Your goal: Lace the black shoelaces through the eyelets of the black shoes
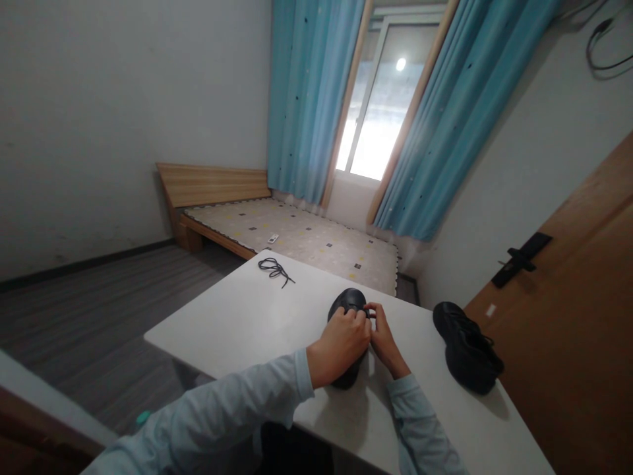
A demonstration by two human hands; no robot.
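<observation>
Now both hands meet over a black shoe (pixel 347 305) on the white table (pixel 237 323): the left hand (pixel 340 343) curls closed on its upper, the right hand (pixel 383 336) pinches at the same spot. Right of them lies a second shoe (pixel 467 346); well beyond the left hand, a loose lace (pixel 275 269).

Two shoes (pixel 347 310) (pixel 467 346), one loose lace (pixel 275 269)

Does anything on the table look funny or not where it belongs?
Yes. A loose black shoelace lies tangled by itself at the far corner of the white table, away from both shoes. The left hand and right hand rest on one black shoe; the other black shoe sits apart near the right edge.
</observation>
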